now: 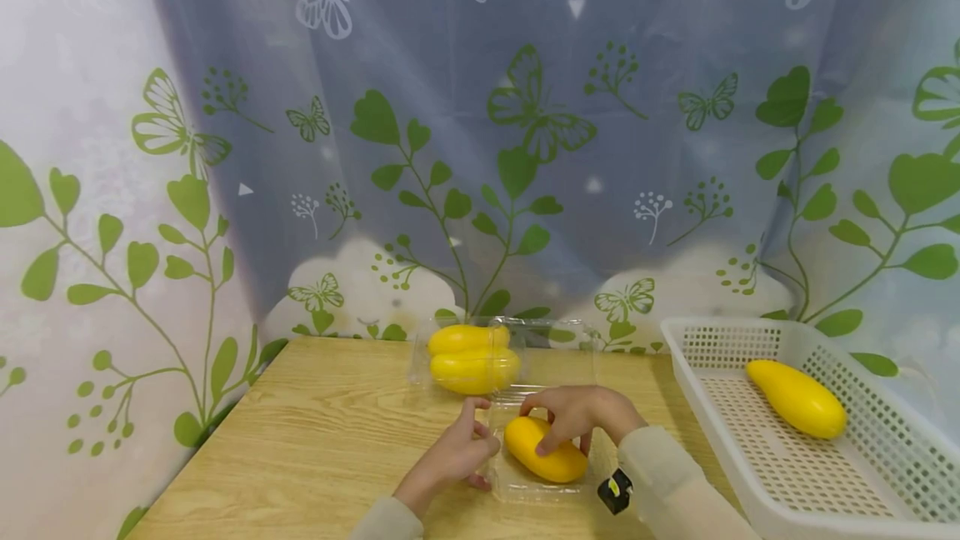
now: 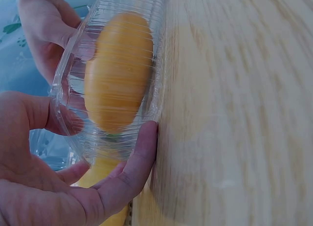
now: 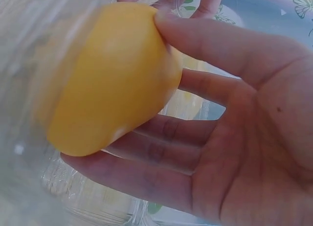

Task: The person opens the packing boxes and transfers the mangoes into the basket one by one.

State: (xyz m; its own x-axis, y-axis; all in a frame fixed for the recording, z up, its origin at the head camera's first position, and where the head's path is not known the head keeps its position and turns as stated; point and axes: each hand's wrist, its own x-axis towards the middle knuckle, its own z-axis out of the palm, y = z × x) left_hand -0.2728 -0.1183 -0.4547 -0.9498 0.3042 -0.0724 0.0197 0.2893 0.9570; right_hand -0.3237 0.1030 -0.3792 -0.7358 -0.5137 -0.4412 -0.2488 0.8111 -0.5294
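Yellow fruit in the front container, and both hands are right on the action!
Left to right: at the far edge of the bench, a pair of yellow fruits lies side by side in the clear rear container. Nearer, the left hand has fingers curled at the front container's left wall, holding it by the side. Inside, toward the bench's near edge, sits that single fruit, slanted, with the right hand gripping from above, thumb on top, fingers round the far side. Along the bench's right edge, the white basket carries another yellow fruit, lying aslant toward its far end.
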